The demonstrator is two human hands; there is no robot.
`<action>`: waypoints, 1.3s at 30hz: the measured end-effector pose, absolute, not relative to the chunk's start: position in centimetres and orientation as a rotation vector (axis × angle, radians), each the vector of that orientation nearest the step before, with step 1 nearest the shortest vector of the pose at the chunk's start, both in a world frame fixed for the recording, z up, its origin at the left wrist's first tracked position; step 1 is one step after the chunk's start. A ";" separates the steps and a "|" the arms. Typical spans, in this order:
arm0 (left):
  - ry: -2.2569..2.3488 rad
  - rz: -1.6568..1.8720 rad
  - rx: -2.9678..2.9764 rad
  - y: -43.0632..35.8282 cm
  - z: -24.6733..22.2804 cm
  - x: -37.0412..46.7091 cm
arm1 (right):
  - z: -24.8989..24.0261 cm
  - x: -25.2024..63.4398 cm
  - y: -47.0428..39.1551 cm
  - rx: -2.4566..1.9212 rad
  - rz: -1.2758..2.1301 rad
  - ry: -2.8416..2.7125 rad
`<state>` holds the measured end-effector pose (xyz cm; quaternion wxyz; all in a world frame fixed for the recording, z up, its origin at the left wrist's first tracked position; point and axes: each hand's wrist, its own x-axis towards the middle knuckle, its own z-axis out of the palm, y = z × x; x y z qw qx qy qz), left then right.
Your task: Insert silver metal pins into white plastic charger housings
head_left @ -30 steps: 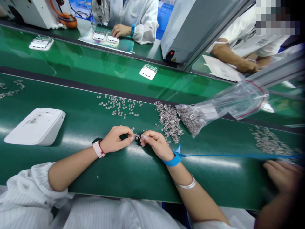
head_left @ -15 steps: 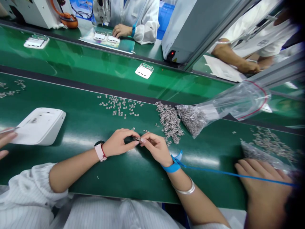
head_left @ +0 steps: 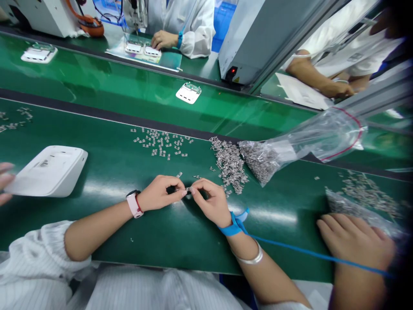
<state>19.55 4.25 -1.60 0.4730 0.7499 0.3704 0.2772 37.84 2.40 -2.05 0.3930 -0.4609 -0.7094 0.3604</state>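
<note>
**A small metal piece (head_left: 188, 189) between my two pinches**

At the left edge of the frame, a co-worker's hand (head_left: 4, 183) is beside a white plastic case (head_left: 51, 170) that lies on the green table (head_left: 155, 241). To the right of that, my left hand (head_left: 163, 192) comes in from the lower left, a pink watch band (head_left: 134, 204) on its wrist; thumb and forefinger are pressed together at the tips, pinching the near end of the metal piece. Whether anything more sits inside the curl of those fingers I cannot tell.

The piece lies to the right of my left fingertips and to the left of my right ones, in the middle of the frame. Its long axis seems to run across the frame, from one pinch to the other, though it is too small to be sure. Neither hand is clearly nearer: both seem to touch it.

Above my left hand, small loose parts (head_left: 159, 144) are spread out. My right hand (head_left: 209, 200) pinches the other end, thumb against forefinger, a blue strap (head_left: 229, 229) around the wrist. Above and right of it lies a pile of parts (head_left: 230, 168), then a clear bag (head_left: 263, 161) part filled with more.
</note>
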 end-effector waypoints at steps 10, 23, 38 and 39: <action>0.596 0.566 1.146 3.7 -1.8 19.9 | -1.4 37.9 2.0 -0.770 0.174 -2.050; 0.407 0.525 0.738 2.6 -1.3 20.6 | -1.8 38.1 2.1 -0.649 -0.003 -2.133; 0.844 0.522 1.635 3.5 -0.5 19.6 | -1.6 37.5 2.2 -1.049 1.582 -1.446; 0.847 0.514 1.690 3.5 -0.5 19.6 | -1.6 37.5 2.3 -1.056 1.665 -1.374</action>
